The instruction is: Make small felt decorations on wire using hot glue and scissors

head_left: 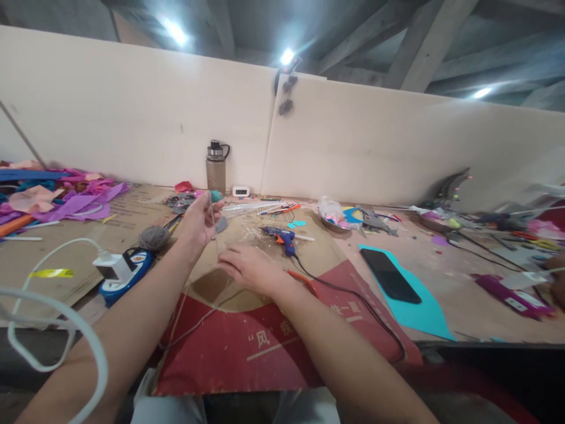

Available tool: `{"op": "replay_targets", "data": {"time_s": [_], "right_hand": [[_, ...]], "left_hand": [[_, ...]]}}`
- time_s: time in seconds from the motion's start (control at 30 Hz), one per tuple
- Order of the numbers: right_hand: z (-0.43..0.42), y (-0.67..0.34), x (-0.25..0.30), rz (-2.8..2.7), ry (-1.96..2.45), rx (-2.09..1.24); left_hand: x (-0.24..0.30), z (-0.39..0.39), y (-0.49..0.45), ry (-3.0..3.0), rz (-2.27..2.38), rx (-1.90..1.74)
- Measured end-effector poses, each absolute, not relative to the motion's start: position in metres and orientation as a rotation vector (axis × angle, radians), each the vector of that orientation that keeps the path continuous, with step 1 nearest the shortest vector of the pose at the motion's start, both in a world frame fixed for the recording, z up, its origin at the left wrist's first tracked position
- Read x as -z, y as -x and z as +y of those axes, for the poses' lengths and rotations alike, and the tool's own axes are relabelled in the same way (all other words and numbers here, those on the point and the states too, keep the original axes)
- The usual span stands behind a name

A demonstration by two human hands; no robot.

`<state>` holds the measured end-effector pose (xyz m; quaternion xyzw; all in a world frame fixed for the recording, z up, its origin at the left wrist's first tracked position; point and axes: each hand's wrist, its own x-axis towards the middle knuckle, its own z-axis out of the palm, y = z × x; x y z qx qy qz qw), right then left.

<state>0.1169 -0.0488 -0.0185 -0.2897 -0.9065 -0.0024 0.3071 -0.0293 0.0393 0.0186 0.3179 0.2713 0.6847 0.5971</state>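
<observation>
My left hand [203, 222] is raised over the cardboard, its fingers closed around a thin grey yarn strand [212, 213]. A small teal piece [216, 195] shows at its fingertips; whether it is held I cannot tell. Lower and to the right, my right hand [245, 266] has its fingertips pinched on the same yarn, which runs between the two hands. A loose length of yarn trails down across the red part of the cardboard sheet [273, 371]. The grey yarn ball [154, 237] lies left of my left forearm. Beyond my right hand rests a blue glue gun [285, 238].
A black phone [391, 275] lies on turquoise felt [424, 312] at the right. At the left are a blue power strip [126, 277], a white cable and felt scraps [83, 200]. A water bottle [216, 171] and small clock [241, 191] stand by the back board.
</observation>
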Motion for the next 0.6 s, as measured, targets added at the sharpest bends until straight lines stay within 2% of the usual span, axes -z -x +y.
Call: {"op": "replay_targets", "data": {"time_s": [0.1,0.17,0.33,0.4,0.6], "right_hand": [[-0.051,-0.124,0.008,-2.437,0.698,-0.011],[-0.047,-0.138,0.003,-2.307,0.855,-0.055],[-0.026,-0.188,0.012,-1.740,1.783,0.027],[-0.020,-0.201,0.022,-1.707,2.074,-0.053],[-0.005,-0.206,0.045,-1.722,2.147,-0.290]], "left_hand": [[-0.024,0.042,0.038,-0.652,0.509,-1.595],[-0.025,0.042,0.040,-0.635,0.465,-1.582],[-0.020,0.038,0.034,-0.724,0.549,-1.550],[-0.018,0.036,0.029,-0.772,0.576,-1.542],[-0.020,0.028,0.020,-0.865,0.602,-1.507]]}}
